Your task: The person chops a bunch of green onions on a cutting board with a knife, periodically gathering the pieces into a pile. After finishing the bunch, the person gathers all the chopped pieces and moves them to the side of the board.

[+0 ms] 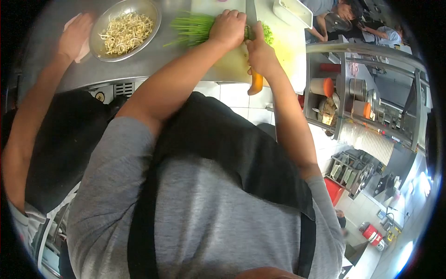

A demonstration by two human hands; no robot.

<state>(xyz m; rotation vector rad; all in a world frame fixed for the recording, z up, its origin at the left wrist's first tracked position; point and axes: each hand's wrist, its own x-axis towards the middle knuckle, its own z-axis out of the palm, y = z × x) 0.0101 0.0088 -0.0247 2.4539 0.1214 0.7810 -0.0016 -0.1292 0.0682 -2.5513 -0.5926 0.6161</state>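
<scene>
A bundle of long green stalks (193, 30) lies across a pale cutting board (290, 60) at the top. My left hand (228, 30) presses down on the stalks near their right end, its fingers curled round them. Just right of it, my right hand (261, 53) grips a knife with an orange handle (256, 83). The blade points away from me, beside my left fingertips. Chopped green pieces (267, 35) are piled to the right of the blade.
A metal bowl of bean sprouts (126, 33) stands left on the steel counter (139, 67). Beyond it a co-worker's hand (79, 32) rests on a cloth. A white container (293, 14) sits at the board's far right. Metal shelving (341, 83) and other people are at right.
</scene>
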